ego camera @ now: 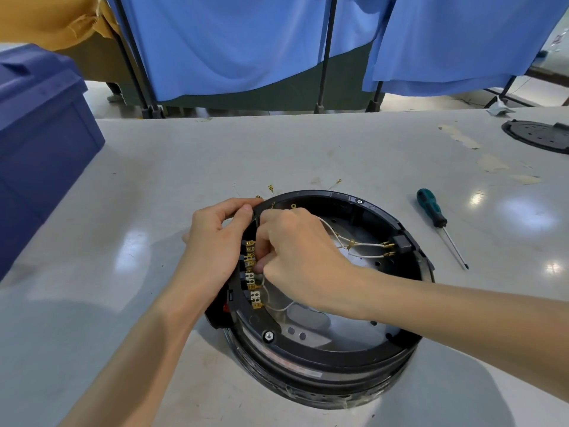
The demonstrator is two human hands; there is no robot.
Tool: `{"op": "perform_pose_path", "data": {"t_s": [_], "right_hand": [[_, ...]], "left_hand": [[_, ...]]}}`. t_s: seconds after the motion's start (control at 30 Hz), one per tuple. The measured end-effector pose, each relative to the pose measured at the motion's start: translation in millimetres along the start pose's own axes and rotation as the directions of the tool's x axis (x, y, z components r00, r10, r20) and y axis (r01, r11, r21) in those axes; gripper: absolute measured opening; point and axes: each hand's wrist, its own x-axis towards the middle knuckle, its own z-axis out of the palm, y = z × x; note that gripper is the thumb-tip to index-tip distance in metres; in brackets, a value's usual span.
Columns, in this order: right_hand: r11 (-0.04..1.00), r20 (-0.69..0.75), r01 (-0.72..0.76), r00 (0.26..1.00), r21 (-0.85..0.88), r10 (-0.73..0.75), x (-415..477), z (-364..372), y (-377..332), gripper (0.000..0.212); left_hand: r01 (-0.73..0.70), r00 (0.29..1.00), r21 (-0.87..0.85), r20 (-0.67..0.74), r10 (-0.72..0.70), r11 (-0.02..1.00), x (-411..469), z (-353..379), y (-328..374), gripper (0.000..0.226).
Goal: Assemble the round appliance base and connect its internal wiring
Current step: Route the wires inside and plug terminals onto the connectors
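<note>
Trouble here lies mostly at the brass terminals [253,282] — a row of bare tabs set close together along the inner left wall of the round base [323,352], which sits on the table [154,167] right in front of us. Our left hand [215,238] grips the rim at the upper left, thumb on top, steadying it. Our right hand [295,251] reaches inside with fingers curled down against that row. They hide their own tips, so we cannot tell whether they pinch a connector or merely press on one. With tabs this crowded, we judge that a connector could slide onto the wrong neighbour, or seat only halfway and bend its tab if pushed at an angle. The white wires [363,244] run slack across the interior to the block on the right wall — a tug from our wrist could drag those ends off. If the left grip slackens, the base may turn under the push. The screwdriver [431,208] lies well apart on the right.
</note>
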Motion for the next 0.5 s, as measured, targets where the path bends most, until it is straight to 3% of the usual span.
{"op": "perform_pose_path", "data": {"t_s": [0.1, 0.37, 0.5], "right_hand": [[0.999, -0.019, -0.005, 1.000, -0.037, 0.005, -1.9, 2.9, -6.5, 0.015], [0.998, -0.052, 0.009, 0.999, -0.055, -0.012, -4.5, 5.1, -11.9, 0.021], [0.998, 0.004, -0.040, 0.999, -0.047, 0.041, -5.2, -7.1, -8.9, 0.009]], "left_hand": [[-0.007, 1.000, 0.012, 0.005, 0.007, 1.000, 1.0, 0.5, 0.4, 0.027], [0.006, 0.999, 0.009, 0.032, -0.006, 1.000, 1.3, 0.8, 1.5, 0.027], [0.035, 0.998, -0.003, 0.060, -0.034, 0.999, -1.2, -3.7, -0.9, 0.023]]}}
